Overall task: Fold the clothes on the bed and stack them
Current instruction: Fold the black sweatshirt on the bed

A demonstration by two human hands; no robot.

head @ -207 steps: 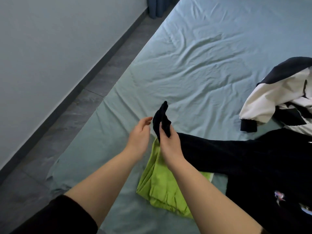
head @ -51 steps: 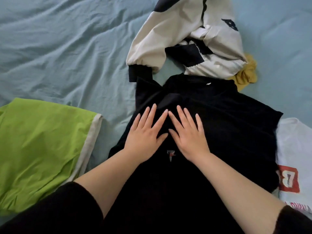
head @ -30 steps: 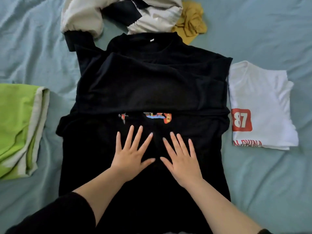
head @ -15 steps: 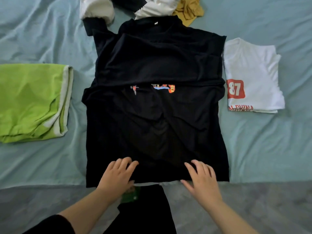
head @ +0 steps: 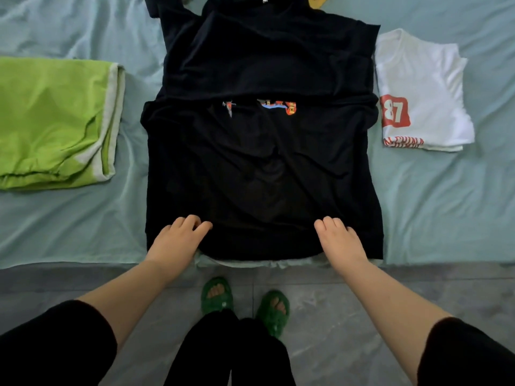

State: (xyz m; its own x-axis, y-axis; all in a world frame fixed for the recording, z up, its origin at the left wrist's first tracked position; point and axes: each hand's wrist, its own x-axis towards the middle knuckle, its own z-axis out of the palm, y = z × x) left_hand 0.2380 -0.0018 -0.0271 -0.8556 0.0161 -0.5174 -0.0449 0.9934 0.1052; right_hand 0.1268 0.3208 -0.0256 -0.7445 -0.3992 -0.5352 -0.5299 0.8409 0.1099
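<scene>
Your green slippers [head: 217, 295] stand on the grey tiled floor [head: 348, 291]. Just beyond, your left hand [head: 178, 240] and right hand [head: 338, 242] curl their fingers [head: 192, 220] round the near hem of the black printed T-shirt [head: 262, 168], which is spread on the teal-sheeted bed [head: 446, 204]. A folded lime-green garment [head: 53, 121] lies to its left and a folded white T-shirt [head: 423, 90] just beside it on the right.

Soft, even, cool light lay over the bed [head: 434, 213]; its source could not be told. Shadows were faint: shallow grey ones in the sheet's creases and a thin dark rim under the left hand [head: 178, 240] and the right hand [head: 338, 242]. The black shirt [head: 262, 168] sank into near-uniform darkness, its folds barely readable, while the white shirt [head: 423, 79] and the green garment [head: 50, 121] showed bright and legible. The floor [head: 334, 302] looked dimmer. Fine detail was slightly smeared throughout, and the wide lens stretched the forearms and sleeves [head: 55, 344] toward the lower corners.
</scene>
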